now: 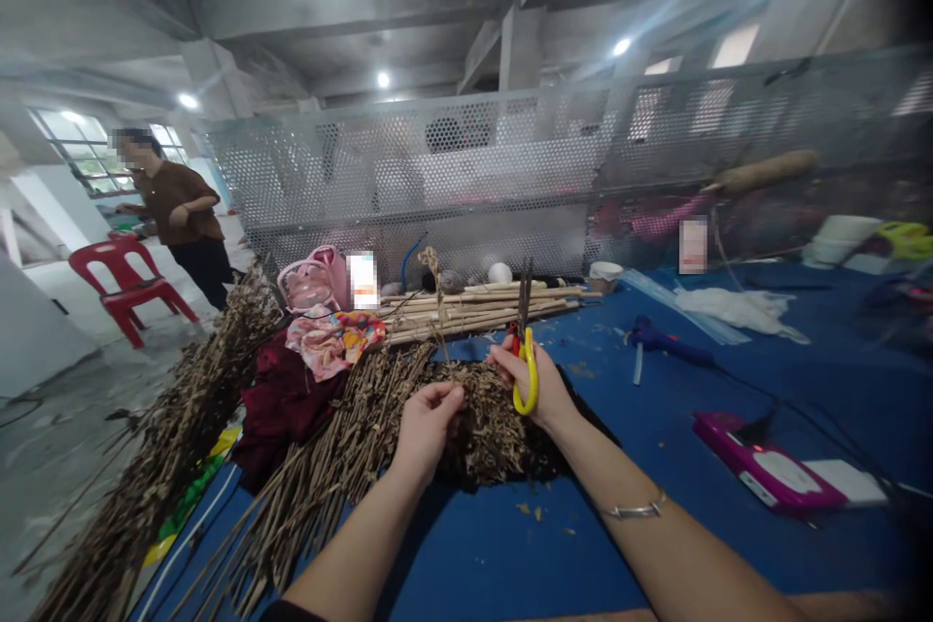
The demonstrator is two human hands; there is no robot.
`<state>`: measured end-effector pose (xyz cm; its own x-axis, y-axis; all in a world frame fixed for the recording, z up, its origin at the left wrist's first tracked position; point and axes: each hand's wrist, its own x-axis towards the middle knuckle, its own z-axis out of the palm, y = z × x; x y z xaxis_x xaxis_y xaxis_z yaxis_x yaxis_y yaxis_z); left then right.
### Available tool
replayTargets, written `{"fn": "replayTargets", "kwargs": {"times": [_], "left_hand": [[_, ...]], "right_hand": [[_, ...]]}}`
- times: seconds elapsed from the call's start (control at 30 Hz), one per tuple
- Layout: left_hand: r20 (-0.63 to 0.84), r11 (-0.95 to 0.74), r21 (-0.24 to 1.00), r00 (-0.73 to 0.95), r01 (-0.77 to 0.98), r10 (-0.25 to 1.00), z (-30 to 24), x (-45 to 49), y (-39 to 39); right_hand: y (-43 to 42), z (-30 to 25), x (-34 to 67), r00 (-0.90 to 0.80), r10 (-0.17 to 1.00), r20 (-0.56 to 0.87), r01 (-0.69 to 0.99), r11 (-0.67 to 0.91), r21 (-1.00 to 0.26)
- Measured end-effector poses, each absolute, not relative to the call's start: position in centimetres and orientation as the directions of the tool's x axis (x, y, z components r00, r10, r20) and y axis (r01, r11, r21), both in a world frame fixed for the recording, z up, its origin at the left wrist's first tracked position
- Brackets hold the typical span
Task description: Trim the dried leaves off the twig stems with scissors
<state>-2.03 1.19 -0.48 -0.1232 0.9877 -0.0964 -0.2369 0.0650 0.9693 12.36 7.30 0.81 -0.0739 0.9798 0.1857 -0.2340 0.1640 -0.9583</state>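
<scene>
In the head view my left hand (429,423) is closed in a pinch. A thin dried plant stem (440,306) rises upright from its fingertips, with a pale, crumpled head at the top. My right hand (535,384) is closed around a pair of scissors (530,364) with yellow and red handles, and their dark blades point upward. Below and between both hands lies a heap of brown dried plant bits (488,437) on a black cloth. Left of it, a bundle of dried stalks (313,486) spreads over the blue table (619,564).
A larger stalk pile (167,428) leans along the table's left edge. Behind are a dark red cloth (284,408), wooden sticks (466,311) and a perforated metal screen (408,175). A magenta device (773,466) lies right, near a blue glue gun (667,340). A person (179,204) stands beyond a red chair (120,277).
</scene>
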Motion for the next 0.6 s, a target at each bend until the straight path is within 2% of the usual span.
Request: {"fn": "replayTargets", "kwargs": {"times": [0.17,0.27,0.37,0.6], "left_hand": [[-0.118,0.113,0.970,-0.012,-0.214,0.993,-0.5,-1.6,0.9],[-0.130,0.135,0.959,0.038,-0.250,0.991,-0.4,-1.4,0.6],[-0.128,0.122,0.943,0.000,-0.308,0.992,-0.3,-1.5,0.7],[-0.145,0.109,0.929,-0.078,-0.353,0.986,-1.0,-1.6,1.0]], "right_hand": [[7.1,0.7,12.9,-0.133,0.963,0.233,-0.109,0.219,-0.970],[6.4,0.8,12.8,-0.288,0.928,0.236,-0.033,0.236,-0.971],[5.8,0.9,12.5,-0.408,0.892,0.193,0.057,0.236,-0.970],[5.3,0.7,12.2,-0.359,0.897,0.259,0.051,0.296,-0.954]]}}
